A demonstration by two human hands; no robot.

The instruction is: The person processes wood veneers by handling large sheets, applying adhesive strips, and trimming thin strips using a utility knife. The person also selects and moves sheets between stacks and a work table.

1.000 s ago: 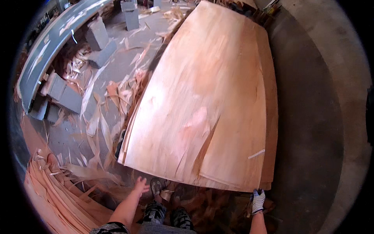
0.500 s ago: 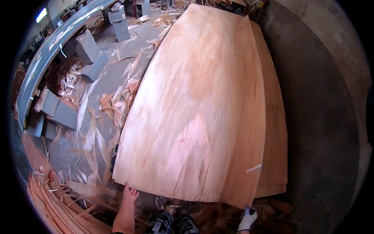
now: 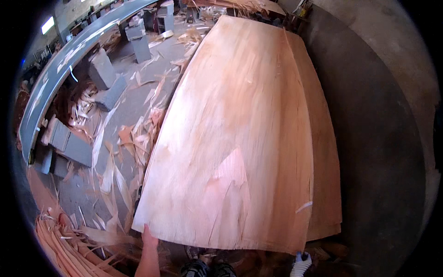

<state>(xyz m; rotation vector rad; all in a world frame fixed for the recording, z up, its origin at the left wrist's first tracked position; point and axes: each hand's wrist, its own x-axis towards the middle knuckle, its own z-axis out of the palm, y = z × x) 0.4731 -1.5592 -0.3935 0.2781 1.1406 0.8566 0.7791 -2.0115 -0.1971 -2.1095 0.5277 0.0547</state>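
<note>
A large, thin wood veneer sheet (image 3: 240, 115) stretches away from me, light tan with a pale pink patch and dark splits toward its near edge. My bare left hand (image 3: 148, 236) grips its near left corner, thumb at the edge and the other fingers hidden underneath. At the near right corner, my right hand (image 3: 301, 264) in a white-and-blue glove pinches the sheet; part of that hand is cut off by the lower rim. Beneath it, a second veneer sheet (image 3: 323, 161) shows along the right side. A small white strip (image 3: 304, 207) lies near the right edge.
Torn veneer scraps (image 3: 138, 134) litter the floor on the left. A heap of veneer strips (image 3: 60, 244) lies at lower left. Farther left stand grey blocks (image 3: 102, 69) beside a long bluish curved-looking surface (image 3: 50, 78). A dark floor strip (image 3: 374, 138) runs along the right.
The top sheet has shifted a little toward me and to the right at its near edge, with both hands at its corners. The view has tilted slightly upward.
</note>
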